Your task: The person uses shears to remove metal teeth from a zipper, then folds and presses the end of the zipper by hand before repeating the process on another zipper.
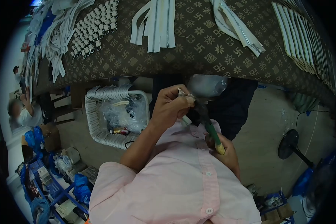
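Note:
Pinched in the fingers of my left hand [171, 106] is a zipper [186, 120], its metal teeth showing at the fingertips and a bit of pale tape hanging below. My right hand [226, 153] is wrapped round the green and yellow handles of a pair of pliers [211, 131]. The dark head of the pliers is blurred and sits right beside my left fingertips, at the zipper. Both hands are above my lap, close to the front of the pink shirt.
On the patterned cloth of the table [198, 61] lie white zippers [160, 26], a loose zipper [239, 28], rows of small metal-ringed pieces [95, 30] and stacked strips [302, 41]. A woven basket [93, 127] stands left; a fan [288, 143] right. Another person [29, 114] sits far left.

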The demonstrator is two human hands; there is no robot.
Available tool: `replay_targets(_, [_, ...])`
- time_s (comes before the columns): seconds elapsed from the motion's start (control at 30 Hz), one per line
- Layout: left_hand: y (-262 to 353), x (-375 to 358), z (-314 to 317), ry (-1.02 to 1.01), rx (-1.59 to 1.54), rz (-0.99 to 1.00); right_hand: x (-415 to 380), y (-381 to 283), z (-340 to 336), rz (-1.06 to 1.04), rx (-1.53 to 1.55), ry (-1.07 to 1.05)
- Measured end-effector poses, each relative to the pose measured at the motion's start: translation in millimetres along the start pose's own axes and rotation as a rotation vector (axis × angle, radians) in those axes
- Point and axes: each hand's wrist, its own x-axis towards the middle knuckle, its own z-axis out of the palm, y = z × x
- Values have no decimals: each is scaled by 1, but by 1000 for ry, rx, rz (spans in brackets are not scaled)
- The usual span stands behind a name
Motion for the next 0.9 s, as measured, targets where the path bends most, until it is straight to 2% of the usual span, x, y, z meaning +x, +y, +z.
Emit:
replay_targets(0.07, [-4,2,3,143,388,185,3,-9,4,51,-31,138])
replay_targets(0.1, [-8,3,6,147,380,191,4,-12,5,52,-41,135])
replay_targets(0.17, [-14,-2,13,325,968,557,3,-16,9,-69,-449,386])
replay_targets(0.2, [-12,-6,14,328,966,563,5,-14,5,-74,-453,385])
replay_targets(0.27, [-1,-22,13,380,625,564,1,0,-5,-13,153,599])
replay_targets(0.3, [4,-24,-4,365,514,531,0,9,-6,-174,279,612])
replay_targets(0.33, [3,-20,-11,389,515,544,-2,13,-17,-175,271,585])
replay_targets(0.4, [11,-13,-14,302,330,204,-12,11,-17,-113,-236,715])
replay_targets(0.47, [10,-3,-5,229,343,220,-8,8,-15,-153,-295,728])
replay_targets(0.53, [9,0,1,152,215,183,-3,-2,-13,-171,-710,610])
replay_targets(0.6, [9,4,2,127,196,185,0,-4,-15,-167,-695,614])
replay_targets(0.67, [9,0,1,113,194,162,0,-9,-12,-329,-683,616])
replay_targets(0.7, [9,0,2,101,218,142,1,-14,-12,-328,-677,618])
replay_targets(0.77, [8,2,5,77,240,128,6,-25,-16,-436,-778,541])
replay_targets(0.9, [12,1,11,23,222,101,18,-21,-20,-522,-883,534])
